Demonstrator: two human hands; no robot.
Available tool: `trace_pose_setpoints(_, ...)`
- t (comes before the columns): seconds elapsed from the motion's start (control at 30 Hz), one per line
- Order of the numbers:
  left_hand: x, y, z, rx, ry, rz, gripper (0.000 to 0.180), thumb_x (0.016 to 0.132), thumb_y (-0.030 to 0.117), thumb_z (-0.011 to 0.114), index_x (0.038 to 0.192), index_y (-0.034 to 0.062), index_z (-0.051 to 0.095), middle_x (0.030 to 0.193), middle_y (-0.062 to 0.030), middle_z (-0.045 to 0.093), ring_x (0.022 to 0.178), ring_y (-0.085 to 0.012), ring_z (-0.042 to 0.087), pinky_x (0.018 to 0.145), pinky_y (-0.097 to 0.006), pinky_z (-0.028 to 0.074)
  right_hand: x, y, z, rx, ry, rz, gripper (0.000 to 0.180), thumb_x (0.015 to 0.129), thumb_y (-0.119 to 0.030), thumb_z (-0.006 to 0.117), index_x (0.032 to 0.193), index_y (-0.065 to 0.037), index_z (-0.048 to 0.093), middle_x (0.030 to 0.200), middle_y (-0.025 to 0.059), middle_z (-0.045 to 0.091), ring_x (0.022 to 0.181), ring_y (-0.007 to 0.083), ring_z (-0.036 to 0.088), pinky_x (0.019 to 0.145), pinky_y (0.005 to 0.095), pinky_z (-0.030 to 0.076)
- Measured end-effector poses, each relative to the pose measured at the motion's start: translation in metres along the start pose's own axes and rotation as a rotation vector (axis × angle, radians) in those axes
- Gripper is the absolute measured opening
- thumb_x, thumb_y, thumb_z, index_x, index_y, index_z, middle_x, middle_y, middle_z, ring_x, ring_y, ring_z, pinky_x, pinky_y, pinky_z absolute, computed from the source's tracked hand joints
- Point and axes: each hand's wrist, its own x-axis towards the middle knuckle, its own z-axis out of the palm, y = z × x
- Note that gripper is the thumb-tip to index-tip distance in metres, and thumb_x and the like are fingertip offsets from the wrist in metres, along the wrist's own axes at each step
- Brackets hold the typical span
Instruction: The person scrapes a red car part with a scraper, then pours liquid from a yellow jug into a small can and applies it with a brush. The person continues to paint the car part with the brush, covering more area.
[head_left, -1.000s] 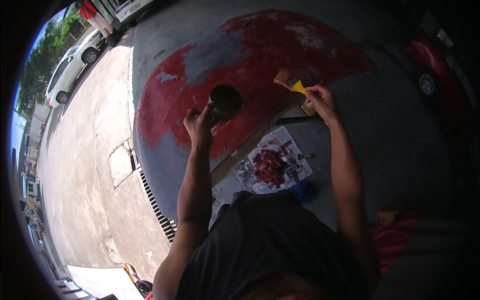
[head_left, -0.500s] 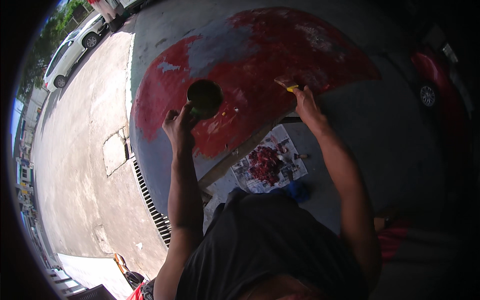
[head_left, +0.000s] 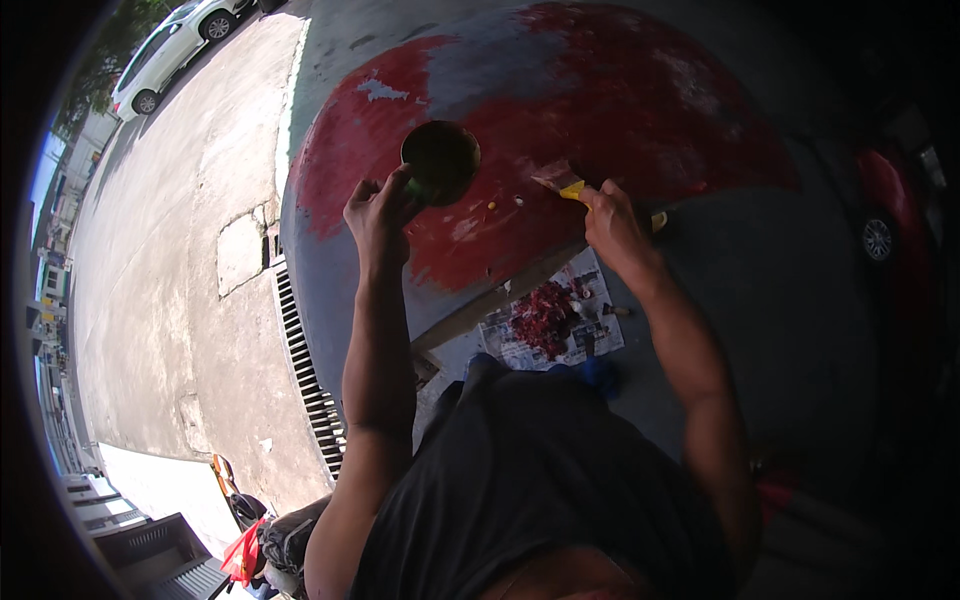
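Observation:
My left hand (head_left: 380,215) grips a round, dark, open-topped can (head_left: 440,165) by its near left side, thumb at the rim. What lies inside it is too dark to make out. In my right hand (head_left: 615,225) is a flat paintbrush (head_left: 571,189) with a yellow band, its bristles pointing left. The brush is over a large, curved vehicle panel (head_left: 520,130), red with patches of grey; whether the bristles touch it I cannot tell. Two small pale spots or bits show on the panel between the can and the brush.
Below the panel's near edge, newspaper (head_left: 500,345) holds a heap of red scraps (head_left: 545,318) and small items. A slotted drain (head_left: 305,365) runs along the left. Beyond are a white car (head_left: 175,55) and, at right, a red car (head_left: 880,195).
My view has shifted, so the panel appears farther up and right. The brush has moved left and nearer to me across the panel. My left hand still holds the can.

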Motion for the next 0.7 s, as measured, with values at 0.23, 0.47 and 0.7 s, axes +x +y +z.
trace_pose_setpoints(0.23,0.005,0.012,-0.021,0.020,0.063,0.012,0.032,0.084,0.021,0.082,0.087,-0.0028,0.061,0.083,-0.0100,0.063,0.072,-0.0178,0.069,0.068,-0.032,0.063,0.014,-0.007,-0.092,1.376,-0.028,0.235,0.033,0.082,0.009,0.057,0.111,-0.002,0.070,0.094,0.0215,0.057,0.085,0.0416,0.066,0.074,0.0492,0.055)
trace_pose_setpoints(0.47,0.005,0.022,-0.047,0.002,0.116,0.043,0.033,0.085,0.021,0.081,0.094,-0.0039,0.061,0.087,-0.0131,0.067,0.077,-0.0218,0.072,0.070,-0.033,0.063,0.089,-0.012,-0.061,1.335,0.266,0.435,0.037,0.082,0.011,0.056,0.115,0.000,0.067,0.098,0.0250,0.058,0.090,0.0446,0.066,0.077,0.0490,0.055)
trace_pose_setpoints(0.7,0.001,0.031,-0.102,0.019,0.192,0.069,0.034,0.092,0.024,0.074,0.108,-0.0027,0.062,0.097,-0.0153,0.068,0.088,-0.0264,0.074,0.078,-0.038,0.064,0.014,0.012,-0.112,1.463,-0.131,0.222,0.021,0.087,0.002,0.063,0.108,-0.001,0.068,0.102,0.0254,0.066,0.088,0.0426,0.068,0.075,0.0484,0.053)
